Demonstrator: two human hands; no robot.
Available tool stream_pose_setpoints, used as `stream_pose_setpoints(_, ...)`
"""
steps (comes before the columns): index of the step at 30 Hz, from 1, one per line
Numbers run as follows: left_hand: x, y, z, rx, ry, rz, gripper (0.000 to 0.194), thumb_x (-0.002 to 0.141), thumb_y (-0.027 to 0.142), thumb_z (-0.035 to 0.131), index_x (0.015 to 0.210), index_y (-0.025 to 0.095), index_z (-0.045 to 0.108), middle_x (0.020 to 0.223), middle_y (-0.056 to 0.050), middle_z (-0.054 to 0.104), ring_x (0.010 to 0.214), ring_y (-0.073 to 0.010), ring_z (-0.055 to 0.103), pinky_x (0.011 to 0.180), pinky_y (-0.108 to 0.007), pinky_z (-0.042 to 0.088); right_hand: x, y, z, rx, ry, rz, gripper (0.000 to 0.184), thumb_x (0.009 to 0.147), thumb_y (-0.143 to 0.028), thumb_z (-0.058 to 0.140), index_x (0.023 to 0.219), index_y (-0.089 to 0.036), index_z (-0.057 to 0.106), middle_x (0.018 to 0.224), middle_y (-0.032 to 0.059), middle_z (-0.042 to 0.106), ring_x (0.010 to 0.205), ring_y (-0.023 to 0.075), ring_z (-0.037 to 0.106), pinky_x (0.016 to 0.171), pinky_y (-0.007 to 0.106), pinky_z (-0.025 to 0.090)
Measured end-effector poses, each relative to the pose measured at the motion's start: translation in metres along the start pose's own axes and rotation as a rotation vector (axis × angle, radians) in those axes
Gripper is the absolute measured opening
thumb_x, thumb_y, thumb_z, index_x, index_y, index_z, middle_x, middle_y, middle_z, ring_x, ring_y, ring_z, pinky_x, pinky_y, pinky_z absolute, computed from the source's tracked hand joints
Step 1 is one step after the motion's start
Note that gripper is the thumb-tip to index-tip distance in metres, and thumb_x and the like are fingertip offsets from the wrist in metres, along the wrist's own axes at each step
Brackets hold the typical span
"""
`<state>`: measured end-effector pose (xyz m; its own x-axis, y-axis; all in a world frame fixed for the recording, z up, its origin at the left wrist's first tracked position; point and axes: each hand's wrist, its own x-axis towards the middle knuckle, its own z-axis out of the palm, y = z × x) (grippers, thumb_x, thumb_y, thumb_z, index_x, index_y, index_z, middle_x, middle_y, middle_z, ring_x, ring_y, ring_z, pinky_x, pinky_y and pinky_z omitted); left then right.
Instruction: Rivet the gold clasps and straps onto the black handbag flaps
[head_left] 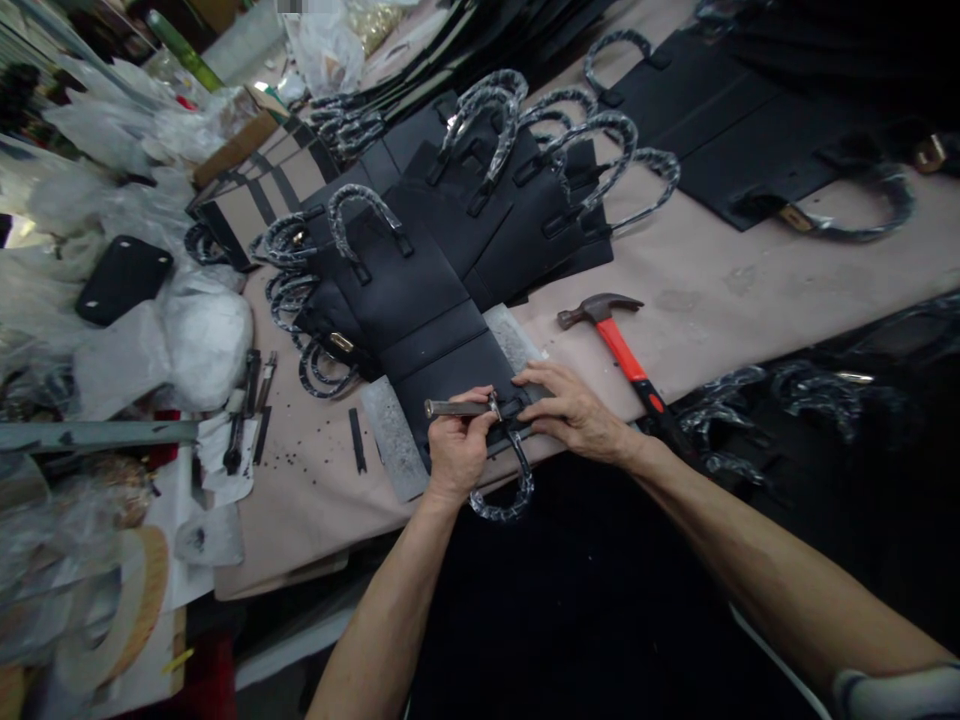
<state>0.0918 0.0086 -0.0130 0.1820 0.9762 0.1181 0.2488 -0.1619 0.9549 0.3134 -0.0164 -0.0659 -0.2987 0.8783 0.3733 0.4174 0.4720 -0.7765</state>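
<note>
The left hand clasps a metal tool, its tip hard to make out; the right hand, fingers apart, touches the black panel at centre. Right of centre lies a hammer, its end lost in darkness.

At the counter's near edge I see both bare forearms stretched forward. Above it, the left hand curls, its fingers pinched; the right hand is palm down, fingers bent and spread.
</note>
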Motion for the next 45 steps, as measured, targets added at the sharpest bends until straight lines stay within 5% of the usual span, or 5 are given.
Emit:
stream_pose_setpoints(20, 0.006, -0.008, -0.001, -0.161, -0.032, -0.192, 0.015, 0.083, 0.019, 0.067, 0.098, 0.018, 0.066, 0.112, -0.009, 0.075, 0.105, -0.0232, 0.072, 0.101, -0.041, 0.058, -0.003, -0.001, -0.004, -0.117, -0.07, -0.091, 0.028, 0.097, -0.019, 0.063, 0.117, -0.034, 0.076, 0.148, 0.0057, 0.055, 0.146, 0.0325, 0.038, 0.113, 0.064, 0.043)
stream_pose_setpoints(45, 0.002, -0.01, 0.001, -0.103, -0.003, -0.115, 0.015, 0.085, 0.014, 0.066, 0.099, 0.019, 0.066, 0.112, -0.008, 0.075, 0.106, -0.0237, 0.072, 0.101, -0.041, 0.058, -0.003, -0.005, -0.007, -0.184, -0.169, -0.055, 0.038, 0.099, -0.018, 0.054, 0.126, -0.038, 0.071, 0.151, 0.0041, 0.052, 0.146, 0.0328, 0.038, 0.116, 0.066, 0.037)
